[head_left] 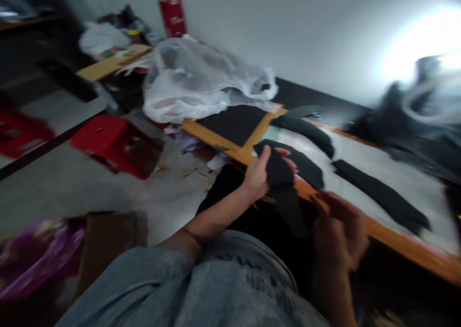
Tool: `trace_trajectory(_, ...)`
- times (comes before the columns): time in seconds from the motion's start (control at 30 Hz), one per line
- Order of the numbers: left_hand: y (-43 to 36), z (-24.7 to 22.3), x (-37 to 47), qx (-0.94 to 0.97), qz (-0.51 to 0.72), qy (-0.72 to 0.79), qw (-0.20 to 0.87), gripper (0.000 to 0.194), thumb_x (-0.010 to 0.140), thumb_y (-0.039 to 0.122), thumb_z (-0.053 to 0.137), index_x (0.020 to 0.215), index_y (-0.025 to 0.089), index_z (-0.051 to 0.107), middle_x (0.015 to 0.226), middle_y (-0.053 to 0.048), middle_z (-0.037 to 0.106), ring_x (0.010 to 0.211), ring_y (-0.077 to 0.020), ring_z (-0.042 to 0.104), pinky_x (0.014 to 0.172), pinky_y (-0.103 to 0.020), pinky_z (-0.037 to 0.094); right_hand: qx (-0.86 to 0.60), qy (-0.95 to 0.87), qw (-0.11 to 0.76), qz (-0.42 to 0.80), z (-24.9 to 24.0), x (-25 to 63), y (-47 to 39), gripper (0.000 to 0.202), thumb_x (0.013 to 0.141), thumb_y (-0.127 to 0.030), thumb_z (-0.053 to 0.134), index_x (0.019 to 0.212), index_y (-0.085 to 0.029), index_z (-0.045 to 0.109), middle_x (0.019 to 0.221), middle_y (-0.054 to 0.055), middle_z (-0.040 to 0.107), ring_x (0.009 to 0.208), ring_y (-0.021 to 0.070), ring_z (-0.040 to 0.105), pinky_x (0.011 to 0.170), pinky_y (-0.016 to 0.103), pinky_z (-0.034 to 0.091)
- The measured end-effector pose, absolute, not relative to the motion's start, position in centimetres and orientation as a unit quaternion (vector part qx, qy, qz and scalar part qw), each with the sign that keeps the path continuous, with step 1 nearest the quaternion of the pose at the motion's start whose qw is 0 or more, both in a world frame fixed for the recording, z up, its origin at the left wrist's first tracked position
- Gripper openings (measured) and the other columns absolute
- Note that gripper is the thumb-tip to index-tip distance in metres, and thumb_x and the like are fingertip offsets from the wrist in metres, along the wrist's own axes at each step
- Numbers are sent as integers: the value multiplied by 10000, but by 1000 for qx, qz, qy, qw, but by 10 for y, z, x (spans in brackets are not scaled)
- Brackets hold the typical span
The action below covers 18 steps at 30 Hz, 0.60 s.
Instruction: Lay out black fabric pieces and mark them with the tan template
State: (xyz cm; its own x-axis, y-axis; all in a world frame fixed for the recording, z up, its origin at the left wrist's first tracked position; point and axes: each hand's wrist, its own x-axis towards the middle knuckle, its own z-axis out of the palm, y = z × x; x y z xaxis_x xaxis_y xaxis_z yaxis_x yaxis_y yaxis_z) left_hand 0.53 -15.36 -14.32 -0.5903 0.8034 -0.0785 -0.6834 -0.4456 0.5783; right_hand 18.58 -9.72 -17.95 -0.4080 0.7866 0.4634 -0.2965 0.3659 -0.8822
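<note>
My left hand is closed around a dark, flat, flexible piece, its thumb on top and fingers behind; the lower end hangs down over my lap. My right hand is beside the table's front edge, smeared by motion, so whether its bent fingers hold anything is unclear. Just behind the held piece lies a similar dark piece. A stack of curved dark pieces sits farther back, and a long dark strip lies to the right on the pale table covering.
A white plastic bag rests at the table's far left, beside a black panel. Red stools stand on the floor at left. An open cardboard box with purple plastic is near my left side. Dark bundled material is at right.
</note>
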Motion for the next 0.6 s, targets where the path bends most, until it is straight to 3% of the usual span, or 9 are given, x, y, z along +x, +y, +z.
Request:
trace_trajectory(0.1,-150,-147,11,137,828,274,469,476,975,603,565,979,139,671,736,-59,718,656,-166,704,642,-249,563,-188,-700,444,527,-182,182,-98,438,906,-299,742,1318,-290,593,1350,113,652,1245,246,661,1071,453,538)
trace_trajectory(0.17,-144,-149,16,146,810,280,494,468,971,603,572,998,146,667,752,-55,718,675,-169,705,648,-256,570,-192,-716,425,520,-184,180,-98,415,940,-292,701,1330,-294,559,1343,117,655,1169,218,697,1018,409,568)
trace_trajectory(0.37,-123,-146,34,147,771,356,508,498,911,658,620,1001,169,651,746,-31,711,664,-168,698,635,-267,575,-234,-721,458,464,-183,189,-100,248,974,-284,641,1220,-255,625,1139,86,723,990,181,721,860,304,597)
trace_trajectory(0.47,-122,-148,37,196,740,397,506,581,875,722,624,1118,196,660,869,-49,762,771,-189,731,712,-294,603,-245,-700,461,488,-183,193,-97,210,972,-293,646,1172,-232,662,1075,75,744,945,182,733,836,300,605)
trace_trajectory(0.53,-127,-155,36,233,713,433,501,654,872,791,553,1218,246,651,1030,-55,783,913,-222,746,785,-337,624,-253,-679,480,496,-184,195,-95,219,974,-300,642,1171,-214,685,1106,83,751,976,188,736,850,305,607)
trace_trajectory(0.6,-128,-167,36,265,693,484,464,706,866,862,435,1139,262,690,1047,-36,783,967,-244,741,787,-355,636,-264,-663,505,486,-186,197,-93,248,970,-301,646,1186,-189,695,1167,97,748,1029,192,730,867,301,602)
